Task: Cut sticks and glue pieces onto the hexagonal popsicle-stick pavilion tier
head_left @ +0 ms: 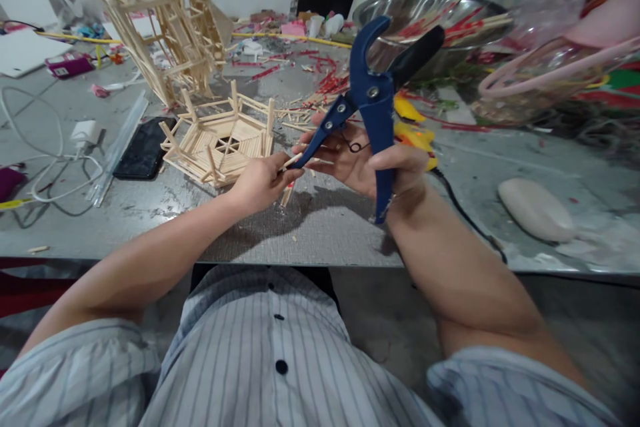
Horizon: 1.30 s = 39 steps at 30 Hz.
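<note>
My left hand pinches a short thin wooden stick beside the lower end of a blue cutter. My right hand is closed around one handle of this cutter, with its thumb over the blue handle and its fingers behind the tool. The cutter stands tilted above the table, its black handle pointing up to the right. Just behind my left hand lies a hexagonal stick frame with upright posts at its corners. Another short stick with a red end is under my left fingers.
A tall stick structure stands at the back left, with a black phone and white charger nearer. A metal bowl, yellow tool and white mouse-shaped object are on the right. Red-tipped sticks litter the table's middle.
</note>
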### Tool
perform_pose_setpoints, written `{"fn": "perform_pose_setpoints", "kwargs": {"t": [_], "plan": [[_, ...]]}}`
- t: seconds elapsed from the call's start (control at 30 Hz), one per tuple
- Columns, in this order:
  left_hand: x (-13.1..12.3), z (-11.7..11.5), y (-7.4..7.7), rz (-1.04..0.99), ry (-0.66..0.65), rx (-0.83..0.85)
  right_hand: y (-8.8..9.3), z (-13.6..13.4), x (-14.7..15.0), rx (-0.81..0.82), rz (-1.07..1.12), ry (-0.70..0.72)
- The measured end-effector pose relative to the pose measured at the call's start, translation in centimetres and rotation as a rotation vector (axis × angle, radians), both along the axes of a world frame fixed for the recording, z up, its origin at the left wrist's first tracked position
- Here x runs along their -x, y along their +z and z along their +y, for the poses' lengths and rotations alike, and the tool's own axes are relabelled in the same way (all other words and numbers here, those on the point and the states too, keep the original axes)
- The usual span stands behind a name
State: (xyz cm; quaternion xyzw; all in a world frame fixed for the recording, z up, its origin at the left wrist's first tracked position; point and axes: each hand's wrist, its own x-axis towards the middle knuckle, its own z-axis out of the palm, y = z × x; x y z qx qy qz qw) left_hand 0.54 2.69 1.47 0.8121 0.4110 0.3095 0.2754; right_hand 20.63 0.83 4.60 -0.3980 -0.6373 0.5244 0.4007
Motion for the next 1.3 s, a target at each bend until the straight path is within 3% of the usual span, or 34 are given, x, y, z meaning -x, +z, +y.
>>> {"fn": "perform_pose_setpoints", "kwargs": {"t": [0.1,0.17,0.23,0.33,0.53,0.9,1.3], "plan": [[0.0,-0.3,0.2,-0.013,0.002,0.0,-0.2,0.1,0.0,-0.082,-0.053,-0.048],[0.1,-0.4,0.1,-0.065,0.037,-0.046,-0.6,0.7,-0.6,-0.222,-0.11,-0.157],[0.4,-0.1,-0.1,-0.133,0.073,-0.121,-1.0,1.4,-1.3,-0.408,-0.255,-0.303],[0.9,0.4,-0.3,-0.222,0.077,-0.196,-1.6,2.4,-1.9,-0.561,-0.555,-0.385],[1.2,0.7,-0.1,-0.274,0.038,-0.297,-2.5,3.0,-1.0,-0.583,-0.799,-0.307],[1.2,0.9,-0.7,-0.266,-0.01,-0.272,-2.4,2.0,-0.3,-0.615,-0.829,-0.24],[1.4,1.6,-1.5,-0.253,-0.069,-0.457,-3.7,2.6,-0.6,-0.73,-0.83,-0.23]]}}
